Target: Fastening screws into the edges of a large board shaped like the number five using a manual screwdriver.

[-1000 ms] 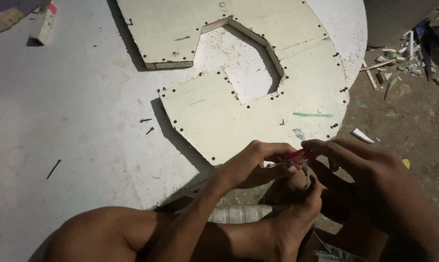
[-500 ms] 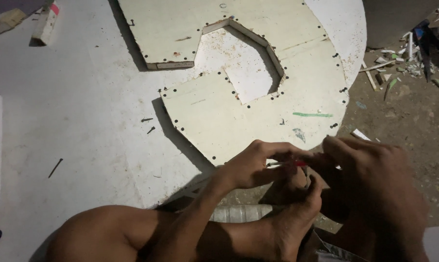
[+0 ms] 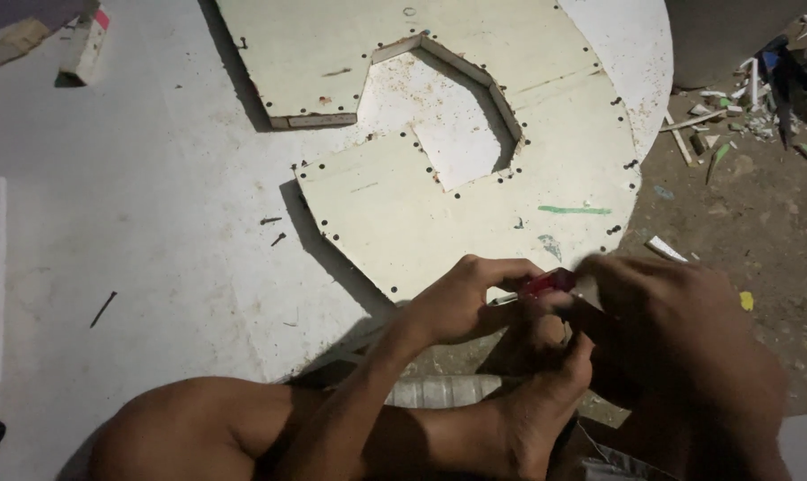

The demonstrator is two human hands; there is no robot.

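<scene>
A small red tool (image 3: 548,283) lies between both hands, just off the near edge of the white round surface (image 3: 136,223), its long axis running left to right, tilted slightly up to the right. The left hand (image 3: 461,298) curls closed on its left end; the right hand (image 3: 666,312) closes over its right end, blurred. A bare foot (image 3: 546,392) sits just below them. The pale cut-out panel (image 3: 439,214) lies beyond; loose nails (image 3: 270,220) lie well apart toward the left edge.

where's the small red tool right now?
Head view, lower right of centre: the small red tool is pinched between the left hand and the right hand, just off the near edge of the pale cut-out board, above the person's foot.
</scene>
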